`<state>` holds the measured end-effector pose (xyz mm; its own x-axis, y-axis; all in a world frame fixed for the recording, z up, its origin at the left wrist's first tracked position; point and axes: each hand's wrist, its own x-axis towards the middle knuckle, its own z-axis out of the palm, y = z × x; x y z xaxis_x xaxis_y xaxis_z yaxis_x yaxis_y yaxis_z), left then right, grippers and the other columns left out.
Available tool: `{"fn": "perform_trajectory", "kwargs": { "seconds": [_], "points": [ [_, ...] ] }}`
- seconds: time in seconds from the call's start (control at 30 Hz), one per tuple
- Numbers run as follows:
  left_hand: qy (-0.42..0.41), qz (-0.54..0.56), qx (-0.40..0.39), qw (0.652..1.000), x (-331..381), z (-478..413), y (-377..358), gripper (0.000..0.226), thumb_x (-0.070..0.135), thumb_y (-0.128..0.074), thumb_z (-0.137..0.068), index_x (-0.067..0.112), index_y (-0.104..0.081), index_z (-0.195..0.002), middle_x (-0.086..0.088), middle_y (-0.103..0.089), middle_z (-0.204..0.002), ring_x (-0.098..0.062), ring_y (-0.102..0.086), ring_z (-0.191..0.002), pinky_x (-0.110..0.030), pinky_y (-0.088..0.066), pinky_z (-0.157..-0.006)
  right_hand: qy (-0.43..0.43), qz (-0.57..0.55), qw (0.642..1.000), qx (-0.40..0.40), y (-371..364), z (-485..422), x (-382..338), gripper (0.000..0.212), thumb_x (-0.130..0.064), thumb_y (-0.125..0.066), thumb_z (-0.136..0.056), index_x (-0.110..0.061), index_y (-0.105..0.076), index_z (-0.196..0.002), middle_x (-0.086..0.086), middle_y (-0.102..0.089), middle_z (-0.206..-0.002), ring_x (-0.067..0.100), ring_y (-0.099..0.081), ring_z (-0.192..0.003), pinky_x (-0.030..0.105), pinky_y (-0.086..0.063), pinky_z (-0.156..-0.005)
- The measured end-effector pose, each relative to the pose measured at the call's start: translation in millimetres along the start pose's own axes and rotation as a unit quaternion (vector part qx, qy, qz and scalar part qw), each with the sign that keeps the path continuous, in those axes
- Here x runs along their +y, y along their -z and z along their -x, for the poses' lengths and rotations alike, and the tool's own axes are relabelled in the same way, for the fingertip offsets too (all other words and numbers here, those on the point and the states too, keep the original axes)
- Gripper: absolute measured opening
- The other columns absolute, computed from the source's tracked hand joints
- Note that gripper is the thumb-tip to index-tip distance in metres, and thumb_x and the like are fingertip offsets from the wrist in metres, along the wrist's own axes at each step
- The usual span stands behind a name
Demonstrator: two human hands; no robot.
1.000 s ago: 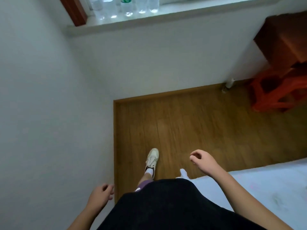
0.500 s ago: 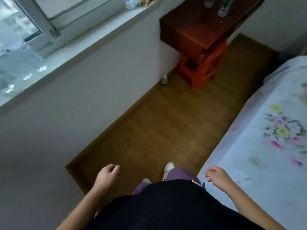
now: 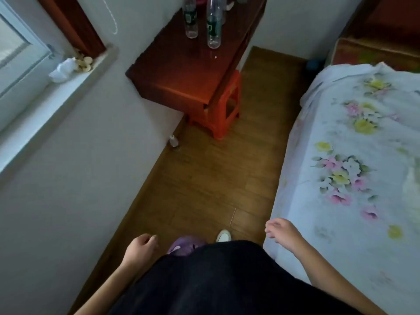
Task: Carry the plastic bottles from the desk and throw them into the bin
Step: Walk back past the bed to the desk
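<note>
Two clear plastic bottles with green labels stand upright on a dark red wooden desk (image 3: 181,71) at the far end of the room: one bottle (image 3: 190,19) to the left, the other bottle (image 3: 213,23) just right of it. More items sit behind them, cut off by the top edge. My left hand (image 3: 141,247) hangs low beside my body, fingers loosely curled, holding nothing. My right hand (image 3: 283,233) hangs by the bed's edge, fingers loose and apart, empty. Both hands are far from the desk. No bin is in view.
A red plastic stool (image 3: 225,110) stands under the desk's near corner. A small bottle (image 3: 173,142) sits on the wooden floor (image 3: 204,178) by the wall. A bed with a floral sheet (image 3: 352,155) fills the right. A windowsill (image 3: 68,80) with crumpled tissue runs along the left.
The view has swung right from the corner wall toward the desk, which is now nearer and centred. Both hands stay empty at my sides; my feet have stepped forward.
</note>
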<state>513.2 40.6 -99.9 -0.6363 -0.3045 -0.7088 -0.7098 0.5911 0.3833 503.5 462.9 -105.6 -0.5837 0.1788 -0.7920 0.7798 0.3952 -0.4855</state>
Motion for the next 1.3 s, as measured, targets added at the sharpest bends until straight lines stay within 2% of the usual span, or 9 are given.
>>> {"fn": "perform_trajectory", "kwargs": {
  "seconds": [0.13,0.3,0.43,0.5,0.63,0.73,0.87,1.1,1.3],
  "points": [
    [-0.004,-0.041,-0.025,0.999,57.0,-36.9,10.3,0.036,0.032,-0.057,-0.097,0.007,-0.071,-0.074,-0.007,-0.072,-0.062,-0.021,-0.064,-0.054,-0.036,-0.052,-0.058,0.044,-0.031,0.998,0.028,37.2,-32.8,-57.8,0.014,-0.03,-0.057,-0.09,-0.024,-0.066,-0.098,-0.002,-0.072,-0.094,0.015,-0.069,-0.09,0.035,-0.055,-0.085],
    [-0.027,-0.065,-0.045,0.997,150.7,-105.0,14.2,0.032,0.03,-0.058,-0.096,0.008,-0.071,-0.077,-0.011,-0.075,-0.07,-0.025,-0.069,-0.061,-0.035,-0.053,-0.056,0.041,-0.059,0.996,0.061,78.4,-77.7,-92.5,0.015,-0.028,-0.057,-0.093,-0.021,-0.065,-0.103,0.0,-0.072,-0.096,0.016,-0.07,-0.09,0.037,-0.056,-0.09],
    [-0.063,-0.094,-0.096,0.989,244.8,-160.7,4.3,0.032,0.026,-0.057,-0.099,0.005,-0.068,-0.077,-0.007,-0.068,-0.064,-0.02,-0.061,-0.055,-0.027,-0.045,-0.052,-0.006,-0.061,0.993,0.099,107.4,-102.2,-93.3,0.012,-0.021,-0.06,-0.093,-0.011,-0.067,-0.093,0.008,-0.071,-0.091,0.019,-0.069,-0.082,0.031,-0.052,-0.076],
    [-0.09,-0.119,-0.131,0.98,295.5,-178.2,-4.5,0.03,0.026,-0.057,-0.099,0.006,-0.068,-0.08,-0.006,-0.066,-0.065,-0.018,-0.06,-0.056,-0.026,-0.044,-0.051,-0.03,-0.06,0.99,0.124,120.4,-110.5,-88.6,0.015,-0.02,-0.061,-0.091,-0.007,-0.066,-0.084,0.011,-0.071,-0.085,0.023,-0.068,-0.078,0.035,-0.052,-0.072],
    [-0.156,-0.155,-0.176,0.959,400.0,-205.3,-23.5,0.028,0.032,-0.057,-0.098,0.014,-0.069,-0.079,-0.005,-0.07,-0.071,-0.02,-0.066,-0.066,-0.032,-0.047,-0.062,-0.057,-0.07,0.985,0.144,148.7,-123.8,-84.8,0.023,-0.018,-0.059,-0.087,-0.004,-0.058,-0.069,0.014,-0.064,-0.072,0.033,-0.067,-0.073,0.032,-0.045,-0.063],
    [-0.195,-0.171,-0.189,0.947,469.2,-207.0,-37.5,0.029,0.037,-0.056,-0.097,0.018,-0.071,-0.08,-0.004,-0.074,-0.074,-0.025,-0.071,-0.075,-0.036,-0.051,-0.067,-0.081,-0.113,0.976,0.167,170.0,-130.2,-84.0,0.015,-0.02,-0.062,-0.091,-0.007,-0.067,-0.086,0.012,-0.073,-0.083,0.027,-0.071,-0.078,0.037,-0.053,-0.071],
    [-0.233,-0.167,-0.185,0.94,537.3,-208.3,-57.6,0.026,0.035,-0.056,-0.095,0.021,-0.073,-0.082,-0.002,-0.076,-0.079,-0.018,-0.073,-0.079,-0.042,-0.057,-0.077,-0.1,-0.133,0.972,0.167,210.4,-148.8,-84.1,0.006,-0.021,-0.062,-0.093,-0.02,-0.064,-0.087,0.006,-0.073,-0.088,0.023,-0.072,-0.079,0.035,-0.052,-0.073],
    [-0.171,-0.143,-0.149,0.963,595.3,-228.4,-85.4,0.028,0.037,-0.055,-0.098,0.019,-0.072,-0.085,-0.004,-0.076,-0.083,-0.023,-0.073,-0.082,-0.044,-0.058,-0.078,-0.088,-0.125,0.978,0.143,316.7,-224.6,-109.3,0.008,-0.014,-0.061,-0.091,-0.009,-0.068,-0.091,0.011,-0.074,-0.086,0.021,-0.068,-0.07,0.03,-0.048,-0.065],
    [-0.104,-0.036,-0.073,0.991,624.4,-230.0,-90.5,0.026,0.035,-0.056,-0.098,0.019,-0.072,-0.085,-0.006,-0.077,-0.085,-0.033,-0.073,-0.082,-0.041,-0.055,-0.067,-0.004,-0.024,0.996,0.085,413.5,-295.6,-194.6,0.016,-0.022,-0.059,-0.093,-0.008,-0.068,-0.091,0.01,-0.072,-0.089,0.024,-0.07,-0.079,0.036,-0.052,-0.07]
  ]
}}
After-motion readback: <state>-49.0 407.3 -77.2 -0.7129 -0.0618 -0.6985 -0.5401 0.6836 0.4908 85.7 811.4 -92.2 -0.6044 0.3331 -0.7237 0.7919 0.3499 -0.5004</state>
